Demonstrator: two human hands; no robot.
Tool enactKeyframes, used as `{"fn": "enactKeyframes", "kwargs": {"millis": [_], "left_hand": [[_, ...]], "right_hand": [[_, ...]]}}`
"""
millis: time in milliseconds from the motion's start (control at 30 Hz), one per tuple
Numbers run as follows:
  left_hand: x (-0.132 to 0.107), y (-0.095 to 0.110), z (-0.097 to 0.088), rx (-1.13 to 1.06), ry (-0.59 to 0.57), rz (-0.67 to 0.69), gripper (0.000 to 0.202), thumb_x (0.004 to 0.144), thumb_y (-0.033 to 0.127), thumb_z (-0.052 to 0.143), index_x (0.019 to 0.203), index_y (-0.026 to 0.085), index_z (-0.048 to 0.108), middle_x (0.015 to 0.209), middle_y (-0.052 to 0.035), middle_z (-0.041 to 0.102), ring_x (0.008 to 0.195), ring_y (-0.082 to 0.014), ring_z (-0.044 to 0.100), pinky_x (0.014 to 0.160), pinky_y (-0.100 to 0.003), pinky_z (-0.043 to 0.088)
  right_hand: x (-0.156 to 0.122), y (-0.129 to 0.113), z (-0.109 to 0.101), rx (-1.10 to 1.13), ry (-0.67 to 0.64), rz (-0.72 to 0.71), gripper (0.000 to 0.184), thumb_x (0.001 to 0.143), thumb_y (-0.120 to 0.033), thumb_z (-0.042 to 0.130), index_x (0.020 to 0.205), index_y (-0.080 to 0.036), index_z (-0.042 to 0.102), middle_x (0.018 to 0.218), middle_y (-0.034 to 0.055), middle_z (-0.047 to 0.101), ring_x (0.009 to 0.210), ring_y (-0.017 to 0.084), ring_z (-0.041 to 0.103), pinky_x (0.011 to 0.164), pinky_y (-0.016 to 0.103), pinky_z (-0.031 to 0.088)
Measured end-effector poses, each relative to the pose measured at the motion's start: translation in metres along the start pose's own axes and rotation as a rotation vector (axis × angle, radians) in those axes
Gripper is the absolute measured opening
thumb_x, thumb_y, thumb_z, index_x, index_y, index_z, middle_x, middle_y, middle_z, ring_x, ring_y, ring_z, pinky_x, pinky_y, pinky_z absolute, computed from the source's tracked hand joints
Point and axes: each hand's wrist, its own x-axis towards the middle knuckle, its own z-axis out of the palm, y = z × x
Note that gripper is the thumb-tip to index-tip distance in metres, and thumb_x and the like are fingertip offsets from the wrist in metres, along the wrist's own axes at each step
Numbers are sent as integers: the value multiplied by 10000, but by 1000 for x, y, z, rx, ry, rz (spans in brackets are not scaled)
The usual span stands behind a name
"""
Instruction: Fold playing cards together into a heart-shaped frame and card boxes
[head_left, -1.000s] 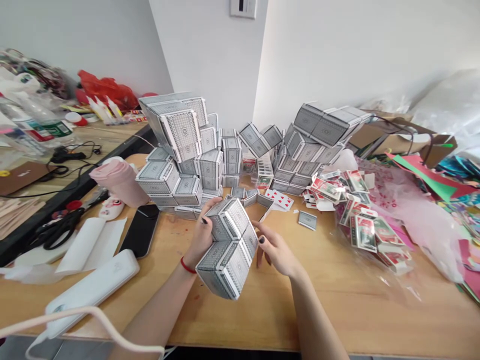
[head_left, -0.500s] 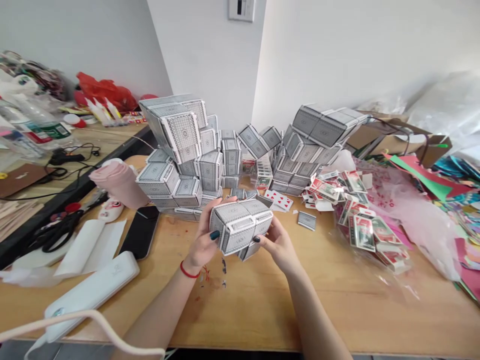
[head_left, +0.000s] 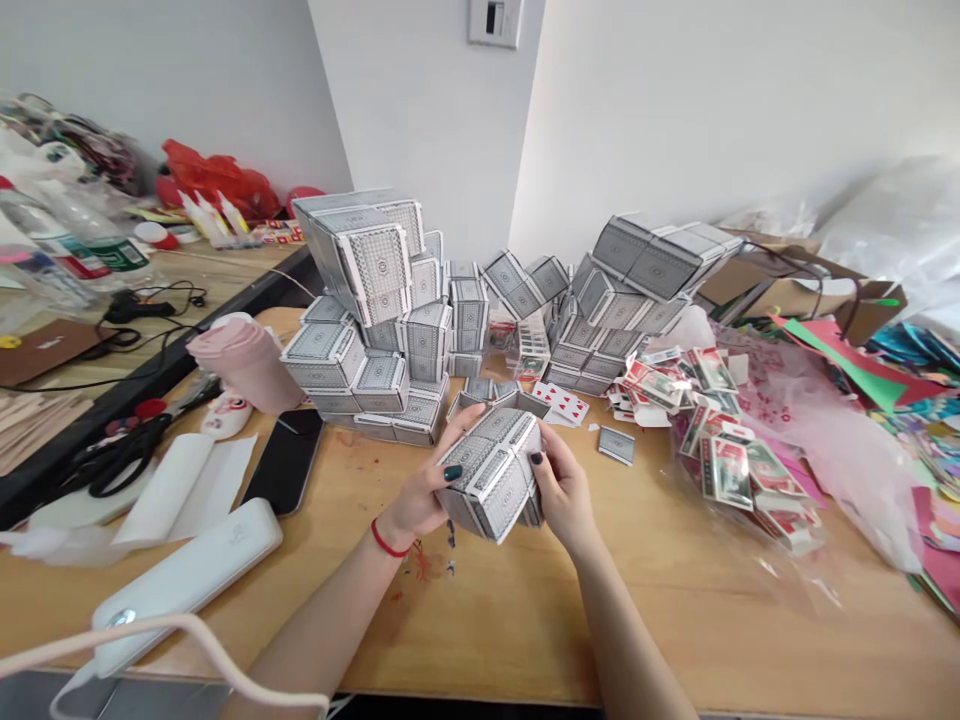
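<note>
A grey-patterned block of joined boxes made from playing cards point(head_left: 489, 500) is held above the light wooden tabletop point(head_left: 480, 635), to the right of the flat black smartphone point(head_left: 283, 460). The block is pinched between both hands: its left side is clasped by the left hand point(head_left: 421, 497), its right side by the right hand point(head_left: 564, 492), with both thumbs pressed against it; how the hidden fingers are placed cannot be told. Behind the smartphone, a tall grey stack of card boxes point(head_left: 371, 270) and a pink lidded tumbler point(head_left: 253, 368) are seen. Far to its right, red-and-white cardboard card packets point(head_left: 727, 470) are heaped; before it, a white rounded oblong device point(head_left: 191, 568) is laid.
</note>
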Motion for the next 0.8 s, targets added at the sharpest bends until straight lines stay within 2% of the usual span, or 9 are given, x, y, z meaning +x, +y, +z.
{"fn": "enactKeyframes", "kwargs": {"millis": [167,300,367,500,667,800], "left_hand": [[0,-2,-3,-31,-139,-47,876,633,548,642,1367,246,271,1372,-125,384,1230,-298,405,1023,-432,302],[0,0,-9,80,-280,-17,1086,461,560,760,1374,248,263,1434,-143,281,1303,-329,289,1059,-452,240],[1,-2,-11,161,-309,1,1088,429,514,794,1360,243,300,1440,-146,268,1316,-339,255,1068,-462,216],[3,-6,-12,245,-284,67,964,509,475,773,1336,222,347,1426,-152,289,1307,-349,266,1063,-477,224],[2,-2,-16,361,-290,89,961,506,423,785,1332,214,341,1400,-158,322,1283,-356,308,1047,-484,251],[1,9,-24,450,-311,84,972,505,428,778,1335,204,325,1392,-164,328,1281,-363,306,1037,-491,263]], "right_hand": [[-2,2,1,-138,24,-12,422,874,-370,430,1270,-233,485,1235,61,570,1184,239,476,949,373,414],[-3,-1,1,-165,38,-35,391,878,-353,420,1238,-238,519,1207,70,584,1142,237,509,943,381,411],[-2,-2,1,-177,55,-45,372,878,-346,418,1215,-244,538,1177,74,594,1105,233,529,928,378,419],[-2,-6,-2,-156,72,-66,351,865,-333,452,1194,-248,540,1144,86,590,1032,224,557,886,367,447],[-3,-17,-9,-57,-77,-95,431,804,-298,560,1228,-252,501,1214,86,533,1087,234,520,931,391,438],[-2,-20,-15,-41,-193,-60,473,765,-257,603,1228,-240,508,1224,87,520,1083,233,527,931,400,459]]}}
